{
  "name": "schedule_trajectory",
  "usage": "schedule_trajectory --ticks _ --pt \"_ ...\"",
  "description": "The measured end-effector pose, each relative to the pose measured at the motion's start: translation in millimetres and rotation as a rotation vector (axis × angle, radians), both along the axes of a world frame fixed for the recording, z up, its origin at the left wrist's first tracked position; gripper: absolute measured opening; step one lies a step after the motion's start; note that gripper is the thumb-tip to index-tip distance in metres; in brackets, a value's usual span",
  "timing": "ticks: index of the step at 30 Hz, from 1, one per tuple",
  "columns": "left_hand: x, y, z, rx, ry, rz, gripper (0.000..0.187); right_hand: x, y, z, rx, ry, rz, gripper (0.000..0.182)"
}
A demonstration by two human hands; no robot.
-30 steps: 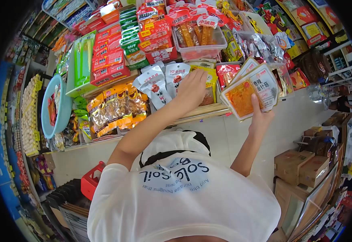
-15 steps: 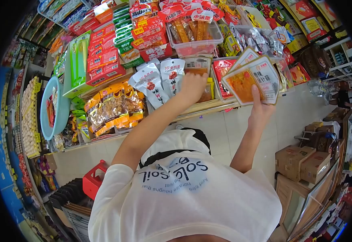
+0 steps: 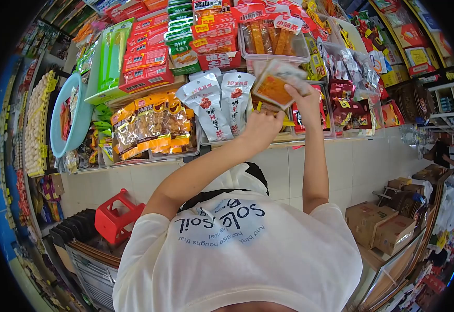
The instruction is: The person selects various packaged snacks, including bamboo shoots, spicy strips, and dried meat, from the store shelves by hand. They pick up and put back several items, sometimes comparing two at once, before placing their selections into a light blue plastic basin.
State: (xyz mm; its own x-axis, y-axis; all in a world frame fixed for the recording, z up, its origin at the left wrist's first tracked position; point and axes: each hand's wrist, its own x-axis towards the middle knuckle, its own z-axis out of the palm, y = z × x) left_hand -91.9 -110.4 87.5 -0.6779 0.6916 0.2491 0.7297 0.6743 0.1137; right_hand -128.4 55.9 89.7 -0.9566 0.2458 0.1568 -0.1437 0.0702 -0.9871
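Observation:
My right hand (image 3: 304,103) grips flat, clear-and-white snack packets (image 3: 275,89) with orange food inside, tilted over a bin and slightly blurred. Just below them, my left hand (image 3: 263,126) is closed, its fingers curled at the bin's front by a yellow packet (image 3: 288,122). What those fingers hold, if anything, is hidden. White snack pouches (image 3: 237,99) with red flower prints stand left of the left hand. Red packets (image 3: 298,117) sit in a clear bin beside the right wrist.
Orange snack bags (image 3: 151,127) fill a bin to the left, near a light blue basin (image 3: 63,138). Behind are red boxes (image 3: 146,60) and a clear tub (image 3: 273,44) of snack sticks. A red stool (image 3: 117,216) and cardboard boxes (image 3: 372,221) stand on the floor.
My right hand has brought the snack packets leftward over the bin, beside my left hand. My left hand sits lower, at the bin's front. The view has shifted slightly.

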Motion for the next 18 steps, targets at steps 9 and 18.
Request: schedule_trajectory --ticks 9,18 --pt "-1.3 0.1 6.8 -0.005 -0.084 0.004 0.023 -10.7 11.5 -40.1 0.595 -0.151 -0.020 0.021" --pt "-3.8 -31.8 18.5 0.297 0.135 0.061 0.038 18.2 -3.5 -9.2 0.664 0.013 -0.230 0.027"
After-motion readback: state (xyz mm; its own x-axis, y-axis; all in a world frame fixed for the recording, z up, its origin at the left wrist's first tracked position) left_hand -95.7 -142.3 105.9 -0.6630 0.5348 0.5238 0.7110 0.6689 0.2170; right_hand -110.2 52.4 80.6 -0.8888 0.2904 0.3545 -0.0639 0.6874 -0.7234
